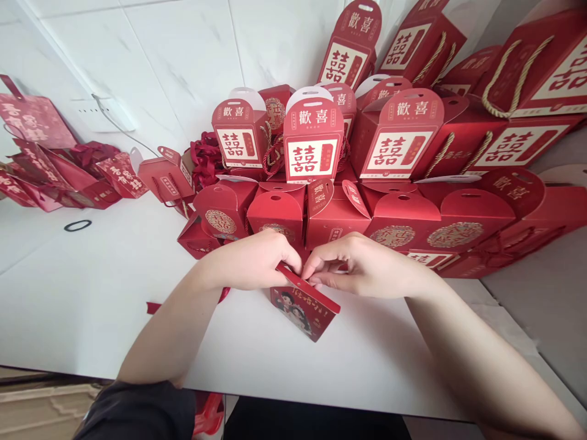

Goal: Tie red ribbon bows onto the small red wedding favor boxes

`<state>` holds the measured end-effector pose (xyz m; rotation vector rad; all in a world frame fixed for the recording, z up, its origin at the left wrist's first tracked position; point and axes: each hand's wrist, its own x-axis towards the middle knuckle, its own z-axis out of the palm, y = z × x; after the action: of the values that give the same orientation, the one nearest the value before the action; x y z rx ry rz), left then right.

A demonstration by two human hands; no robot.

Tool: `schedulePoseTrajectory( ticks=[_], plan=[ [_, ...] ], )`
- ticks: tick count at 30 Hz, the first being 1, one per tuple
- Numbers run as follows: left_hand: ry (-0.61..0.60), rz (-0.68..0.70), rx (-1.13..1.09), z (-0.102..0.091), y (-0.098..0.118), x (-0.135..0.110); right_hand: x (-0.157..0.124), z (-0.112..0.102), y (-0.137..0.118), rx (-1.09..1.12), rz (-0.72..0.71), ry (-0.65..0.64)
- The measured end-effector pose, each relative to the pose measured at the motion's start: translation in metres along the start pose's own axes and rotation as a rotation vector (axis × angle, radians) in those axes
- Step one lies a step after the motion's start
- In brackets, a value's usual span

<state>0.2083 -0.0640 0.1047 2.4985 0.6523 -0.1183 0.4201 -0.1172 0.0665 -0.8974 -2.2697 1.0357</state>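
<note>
A small red gift box (302,311), printed with a cartoon couple and gold characters, stands turned at an angle on the white table. My left hand (257,260) grips the far left part of its top edge, fingers curled over and partly hidden. At the other side of that edge is my right hand (353,266), its thumb and index finger pinched close to a small hole. Whatever lies between those fingertips is too small or too hidden to make out. A red ribbon end (153,307) shows beside my left forearm, partly covered by it.
Red gift boxes (314,143) are stacked in rows along the tiled wall, close behind my hands. Red gift bags (59,171) and a black hair tie (77,225) lie on the left of the white table (367,360). A socket strip (103,115) is on the wall.
</note>
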Motion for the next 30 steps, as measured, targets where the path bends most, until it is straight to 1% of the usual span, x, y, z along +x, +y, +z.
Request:
schedulePoseTrajectory(
  ticks=[3, 7, 11, 15, 21, 26, 30],
  plan=[
    [-0.018, 0.011, -0.039, -0.001, -0.004, 0.001, 0.001, 0.004, 0.001, -0.113, -0.067, 0.033],
    [-0.04, 0.024, -0.082, -0.001, -0.012, 0.004, 0.002, 0.005, 0.002, -0.164, -0.125, 0.033],
    [-0.092, 0.063, -0.139, -0.002, -0.018, 0.008, 0.003, 0.003, 0.005, -0.156, -0.136, 0.008],
    [-0.133, 0.1, -0.17, -0.003, -0.025, 0.011, 0.006, 0.004, 0.008, -0.16, -0.147, 0.054],
    [-0.132, 0.097, -0.174, -0.005, -0.028, 0.011, 0.007, 0.007, 0.01, -0.169, -0.132, 0.111],
    [-0.142, 0.082, -0.131, -0.004, -0.028, 0.012, 0.007, 0.007, 0.011, -0.173, -0.126, 0.061],
    [-0.105, 0.091, -0.129, -0.004, -0.028, 0.011, 0.007, 0.009, 0.011, -0.17, -0.125, 0.048]
  ],
)
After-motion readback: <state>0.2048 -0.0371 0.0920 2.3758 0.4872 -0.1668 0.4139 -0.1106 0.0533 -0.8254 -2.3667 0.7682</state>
